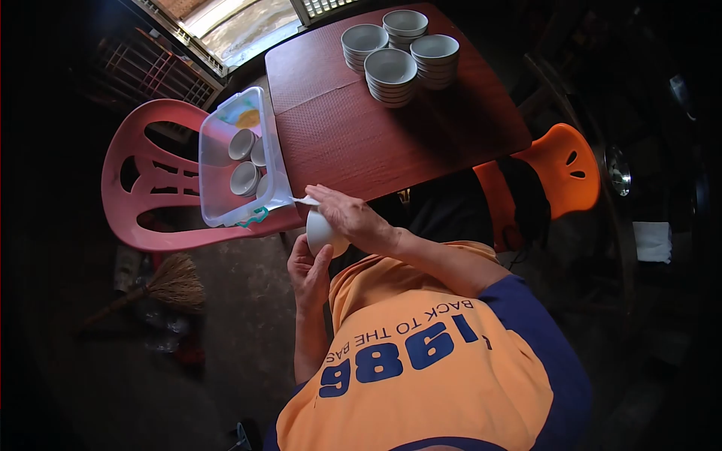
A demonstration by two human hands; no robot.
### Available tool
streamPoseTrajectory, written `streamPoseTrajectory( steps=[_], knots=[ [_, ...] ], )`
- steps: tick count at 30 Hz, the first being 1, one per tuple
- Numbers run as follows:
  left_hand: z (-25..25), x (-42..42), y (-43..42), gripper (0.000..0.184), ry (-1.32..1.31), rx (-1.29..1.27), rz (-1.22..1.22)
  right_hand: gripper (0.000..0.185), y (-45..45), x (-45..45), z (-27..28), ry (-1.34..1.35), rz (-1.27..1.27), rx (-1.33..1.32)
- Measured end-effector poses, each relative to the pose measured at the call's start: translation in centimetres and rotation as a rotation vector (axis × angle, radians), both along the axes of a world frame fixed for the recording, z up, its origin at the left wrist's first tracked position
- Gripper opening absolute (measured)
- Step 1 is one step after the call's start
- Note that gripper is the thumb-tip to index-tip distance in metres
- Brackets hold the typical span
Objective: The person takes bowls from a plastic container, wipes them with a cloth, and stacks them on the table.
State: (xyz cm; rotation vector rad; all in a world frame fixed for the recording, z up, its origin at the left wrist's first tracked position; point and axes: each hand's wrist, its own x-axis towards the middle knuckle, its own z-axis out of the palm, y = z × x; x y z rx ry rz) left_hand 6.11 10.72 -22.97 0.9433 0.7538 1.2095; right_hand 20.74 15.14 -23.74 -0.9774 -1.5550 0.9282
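Note:
In my left hand (307, 274) is a small white bowl (319, 231), gripped from below and tilted on its side, with the thumb and fingers closed on it. My right hand (352, 218) lies over the top of the bowl. A thin white cloth or tissue (305, 201) sticks out from under its fingers. Just beyond the hands is a clear plastic bin (212, 197), with several small bowls (244, 179) inside and a green handle (254, 218) on its near end. Stacks of white bowls (391, 68) stand on the far part of the red table (338, 143).
The bin rests on a pink plastic chair (120, 180) left of the table. An orange chair (568, 173) stands at the right. A straw broom (174, 284) lies on the floor at the left. Something yellow (248, 119) shows in the bin's far end.

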Motion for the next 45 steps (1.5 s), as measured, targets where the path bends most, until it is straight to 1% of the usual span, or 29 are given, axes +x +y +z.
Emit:
streamPoseTrajectory(
  steps=[2, 3, 6, 8, 9, 11, 13, 15, 16, 18, 19, 21, 22, 24, 25, 27, 28, 29, 31, 32, 35, 36, 37, 38, 39, 40, 43, 44, 45],
  knots=[
    [-1.1, -1.3, 0.1, 0.023, 0.034, 0.051, -0.038, 0.040, -1.3, -1.1, 1.4, -0.464, -0.008, 0.357],
    [-1.6, -1.9, 0.2, 0.023, 0.069, 0.105, -0.084, 0.035, -1.7, -1.7, 1.3, -0.437, -0.030, 0.431],
    [0.7, -1.7, -0.2, 0.025, 0.131, 0.059, -0.122, 0.020, -0.4, -0.1, 1.2, -0.402, -0.021, 0.360],
    [0.6, -1.7, -0.3, 0.025, 0.126, 0.023, -0.157, 0.016, 0.8, 0.9, -0.7, -0.489, 0.031, 0.358],
    [0.3, -1.7, -0.5, 0.025, 0.118, 0.016, -0.166, 0.014, 1.6, 0.6, -3.1, -0.364, 0.000, 0.451],
    [0.1, -1.6, -0.5, 0.025, 0.067, 0.027, -0.191, 0.022, 2.5, 2.1, -3.0, 0.059, 0.355, -0.306],
    [0.1, -1.8, 0.0, 0.025, 0.084, 0.022, -0.239, 0.021, 2.3, 2.6, -2.9, 0.076, 0.331, -0.311],
    [0.3, -2.2, 0.3, 0.025, 0.108, 0.010, -0.284, 0.017, 1.9, 2.3, -3.0, -0.452, 0.037, 0.488],
    [0.5, -2.4, 0.5, 0.026, 0.166, 0.007, -0.354, 0.018, 1.6, 2.3, -1.7, -0.581, 0.063, 0.624],
    [1.7, -2.2, 0.6, 0.029, 0.210, 0.002, -0.414, 0.013, 0.6, 1.7, 1.8, -0.565, 0.277, 0.404],
    [1.6, -2.5, 0.6, 0.029, 0.208, -0.001, -0.412, 0.017, 0.3, 1.5, 2.5, -0.584, 0.267, 0.358],
    [1.5, -3.2, 0.4, 0.029, 0.190, 0.002, -0.377, 0.035, 1.2, 1.3, -0.4, -0.496, 0.101, 0.622],
    [1.4, -3.2, 0.2, 0.029, 0.185, -0.007, -0.375, 0.035, 1.2, 1.9, -0.6, -0.131, 0.271, 0.081],
    [0.8, -3.2, 0.2, 0.027, -0.054, -0.014, -0.243, 0.035, 1.3, 2.2, -1.1, 0.428, 0.402, -0.754],
    [0.4, -2.9, 0.3, 0.026, -0.122, -0.011, -0.215, 0.040, 1.1, 1.2, -0.9, 0.607, 0.300, -0.768],
    [-0.5, -2.6, 0.5, 0.026, -0.210, 0.004, -0.212, 0.041, 1.0, 1.1, -0.2, 0.651, 0.221, -0.768],
    [-0.5, -2.8, 0.5, 0.027, -0.175, 0.014, -0.249, 0.030, 1.5, 1.8, -0.3, 0.532, 0.308, -0.687],
    [-0.4, -3.1, 0.6, 0.027, -0.176, 0.000, -0.254, 0.030, 1.6, 1.9, -0.3, 0.537, 0.299, -0.698],
    [0.5, -3.3, 0.4, 0.027, 0.038, -0.006, -0.367, 0.016, 1.2, 1.8, 0.6, -0.608, 0.006, 0.627],
    [1.2, -3.1, 0.4, 0.027, 0.093, -0.019, -0.383, 0.016, 0.7, 1.4, 1.7, -0.603, 0.107, 0.578],
    [1.9, -3.0, 0.4, 0.027, 0.184, -0.020, -0.350, 0.015, 0.6, 1.2, 1.9, -0.617, 0.062, 0.670],
    [1.3, -3.3, 0.5, 0.027, 0.127, -0.009, -0.336, 0.016, 1.2, 1.5, 0.2, -0.504, 0.043, 0.630],
    [0.8, -3.2, 0.4, 0.027, 0.129, -0.008, -0.339, 0.020, 1.3, 2.0, 0.1, -0.011, 0.260, -0.024],
    [0.3, -3.0, 0.3, 0.029, -0.020, 0.031, -0.286, 0.024, 1.4, 2.5, 0.1, 0.490, 0.451, -0.677],
    [-0.1, -2.8, 0.4, 0.031, -0.169, 0.070, -0.232, 0.032, 0.6, 1.6, 0.0, 0.808, 0.323, -0.837],
    [-0.2, -2.6, 0.5, 0.031, -0.166, 0.070, -0.239, 0.032, 0.7, 1.1, -0.1, 0.814, 0.318, -0.833],
    [0.3, -2.0, 0.9, 0.036, -0.200, 0.028, -0.185, 0.034, 0.8, 0.4, -0.4, 1.033, 0.149, -0.871],
    [1.2, -2.0, 1.0, 0.037, -0.098, 0.031, -0.216, 0.034, 1.1, 0.8, -0.3, 1.035, 0.150, -0.867],
    [2.1, -2.0, 1.0, 0.039, 0.005, 0.033, -0.245, 0.034, 1.5, 1.6, -0.3, 0.910, 0.220, -0.787]
  ],
)
